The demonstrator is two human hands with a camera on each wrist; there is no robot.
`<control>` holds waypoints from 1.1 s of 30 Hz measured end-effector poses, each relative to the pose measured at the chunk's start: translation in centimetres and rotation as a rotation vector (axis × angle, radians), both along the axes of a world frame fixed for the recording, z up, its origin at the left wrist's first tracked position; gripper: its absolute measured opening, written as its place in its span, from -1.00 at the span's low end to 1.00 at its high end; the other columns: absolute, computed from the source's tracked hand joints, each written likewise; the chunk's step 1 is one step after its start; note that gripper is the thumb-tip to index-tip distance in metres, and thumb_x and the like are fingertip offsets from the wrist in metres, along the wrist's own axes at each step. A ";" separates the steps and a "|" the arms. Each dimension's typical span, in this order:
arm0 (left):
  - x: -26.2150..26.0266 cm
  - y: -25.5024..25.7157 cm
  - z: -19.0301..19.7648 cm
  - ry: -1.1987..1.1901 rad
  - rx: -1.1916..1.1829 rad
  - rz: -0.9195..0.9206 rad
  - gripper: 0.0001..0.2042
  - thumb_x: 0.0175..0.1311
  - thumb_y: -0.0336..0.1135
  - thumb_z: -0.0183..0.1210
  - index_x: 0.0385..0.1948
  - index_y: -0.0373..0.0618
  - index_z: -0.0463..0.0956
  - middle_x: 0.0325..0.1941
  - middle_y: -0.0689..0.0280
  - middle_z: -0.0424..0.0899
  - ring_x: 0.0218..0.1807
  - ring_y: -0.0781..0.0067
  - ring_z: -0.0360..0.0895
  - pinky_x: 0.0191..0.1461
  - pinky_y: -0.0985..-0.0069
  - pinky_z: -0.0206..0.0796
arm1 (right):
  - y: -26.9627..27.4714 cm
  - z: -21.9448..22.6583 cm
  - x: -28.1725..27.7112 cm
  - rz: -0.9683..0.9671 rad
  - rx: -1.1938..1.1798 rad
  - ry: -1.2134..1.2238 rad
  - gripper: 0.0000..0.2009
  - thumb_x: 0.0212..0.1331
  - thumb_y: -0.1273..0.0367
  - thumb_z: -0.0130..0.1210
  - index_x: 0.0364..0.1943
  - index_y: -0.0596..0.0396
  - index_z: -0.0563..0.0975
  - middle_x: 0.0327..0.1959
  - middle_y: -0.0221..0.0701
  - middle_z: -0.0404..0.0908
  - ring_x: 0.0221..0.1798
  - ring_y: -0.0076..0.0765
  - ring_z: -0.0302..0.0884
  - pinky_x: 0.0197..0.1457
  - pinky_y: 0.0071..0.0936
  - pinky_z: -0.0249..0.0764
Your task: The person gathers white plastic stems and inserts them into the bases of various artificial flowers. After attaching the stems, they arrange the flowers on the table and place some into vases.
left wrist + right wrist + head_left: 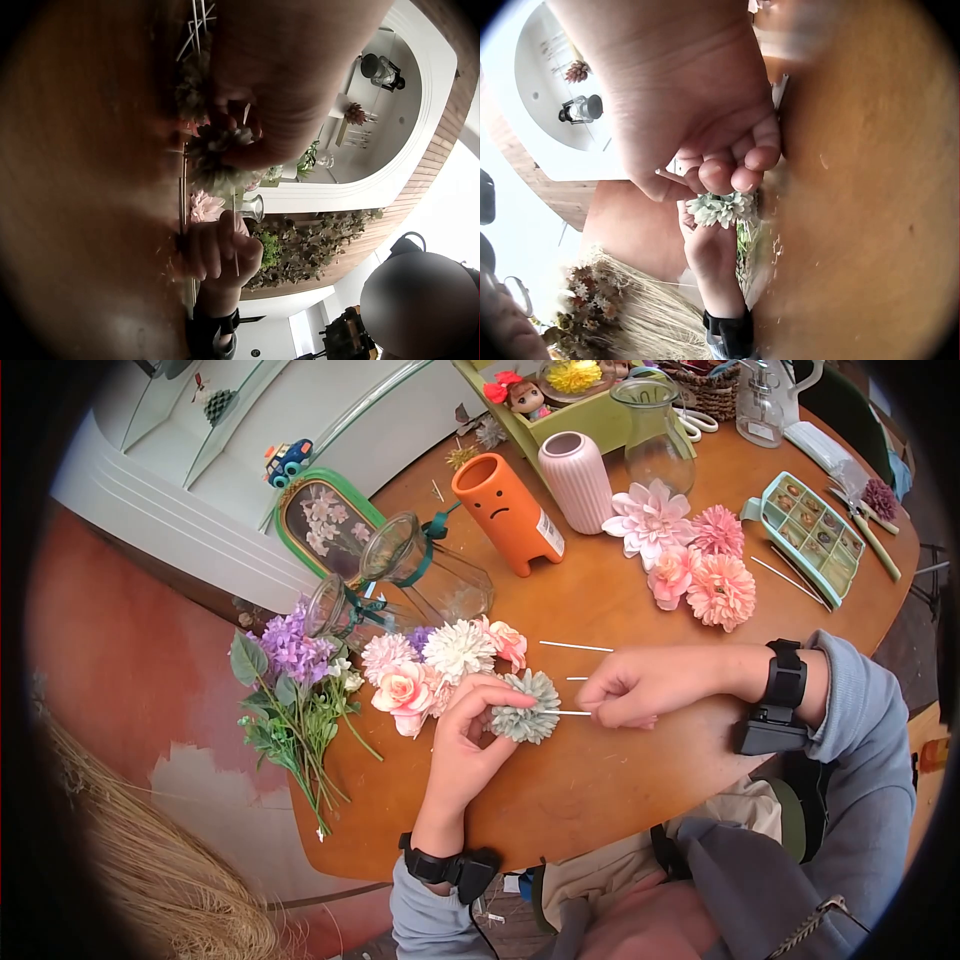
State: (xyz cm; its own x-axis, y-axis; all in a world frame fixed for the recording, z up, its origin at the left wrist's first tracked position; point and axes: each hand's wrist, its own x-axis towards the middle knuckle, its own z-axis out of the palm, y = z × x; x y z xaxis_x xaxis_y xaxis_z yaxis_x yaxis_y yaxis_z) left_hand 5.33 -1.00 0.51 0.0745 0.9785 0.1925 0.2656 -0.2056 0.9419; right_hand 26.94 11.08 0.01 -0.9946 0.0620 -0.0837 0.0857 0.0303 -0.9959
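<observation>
My left hand [462, 738] holds a grey-green artificial flower head [535, 722] between thumb and fingers, low over the table. A thin white stick [572, 712] runs from the flower's side toward my right hand [655, 682], which pinches its other end. In the right wrist view the stick's tip [667, 175] pokes out between thumb and curled fingers, with the pale flower [721, 210] just beyond. Seen from the left wrist, the stick [235, 204] spans the gap between both hands. Two more white sticks, one of them [575, 646] in full view, lie beyond my right hand.
Pink and white flower heads [460, 647] lie left of the hands, beside a purple bunch [300, 645]. Glass vases [440, 585], an orange vase [505, 510] and a pink vase [577, 480] stand behind. More pink flowers [722, 592] and a divided box [808, 540] are at right.
</observation>
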 end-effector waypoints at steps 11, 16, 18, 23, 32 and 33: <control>-0.1 -0.1 0.0 0.035 -0.048 -0.087 -0.65 -0.17 -0.76 -0.02 -0.28 -0.26 0.54 -0.18 0.30 0.39 -0.10 0.47 0.42 0.03 0.56 0.28 | 0.1 -0.3 -0.1 0.042 0.019 -0.038 -0.75 0.19 0.41 -0.18 -0.65 0.10 0.30 -0.74 -0.57 0.26 -0.63 -0.70 0.21 -0.51 -0.65 0.18; -0.2 -0.2 0.1 0.015 -0.028 -0.097 -0.63 -0.22 -0.76 -0.04 -0.31 -0.26 0.55 -0.25 0.29 0.43 -0.15 0.45 0.41 0.00 0.57 0.26 | 0.2 -0.4 -0.1 0.042 0.029 -0.069 -0.80 0.20 0.43 -0.21 -0.55 0.11 0.39 -0.68 -0.57 0.29 -0.61 -0.69 0.22 -0.49 -0.66 0.19; -0.2 -0.3 0.1 -0.016 0.002 -0.093 -0.63 -0.23 -0.76 -0.05 -0.32 -0.26 0.56 -0.27 0.29 0.44 -0.16 0.46 0.41 -0.03 0.58 0.25 | 0.2 -0.4 -0.1 0.041 0.072 -0.093 -0.80 0.21 0.43 -0.20 -0.53 0.11 0.40 -0.66 -0.56 0.31 -0.59 -0.68 0.24 -0.47 -0.64 0.21; -0.2 -0.6 0.0 -0.022 0.026 -0.155 -0.68 -0.20 -0.75 0.00 -0.35 -0.24 0.57 -0.28 0.31 0.46 -0.21 0.49 0.41 -0.10 0.60 0.25 | 0.4 -0.9 -0.1 -0.016 0.295 -0.059 -0.78 0.27 0.35 -0.15 -0.50 0.10 0.43 -0.61 -0.49 0.35 -0.50 -0.57 0.29 -0.36 -0.55 0.26; 0.3 -0.8 0.1 -0.114 0.013 -0.191 -0.75 -0.10 -0.74 0.11 -0.36 -0.24 0.57 -0.30 0.31 0.47 -0.21 0.51 0.41 -0.14 0.61 0.25 | 0.7 -1.0 -0.4 -0.022 0.325 0.052 -0.76 0.28 0.30 -0.10 -0.50 0.09 0.44 -0.59 -0.45 0.39 -0.46 -0.53 0.30 -0.30 -0.53 0.27; 0.3 -0.8 0.1 -0.119 0.017 -0.199 -0.75 -0.10 -0.74 0.10 -0.36 -0.24 0.57 -0.30 0.31 0.47 -0.20 0.50 0.41 -0.14 0.61 0.25 | 0.7 -1.0 -0.4 -0.023 0.329 0.049 -0.76 0.28 0.31 -0.10 -0.50 0.09 0.44 -0.59 -0.46 0.39 -0.45 -0.53 0.30 -0.29 -0.53 0.27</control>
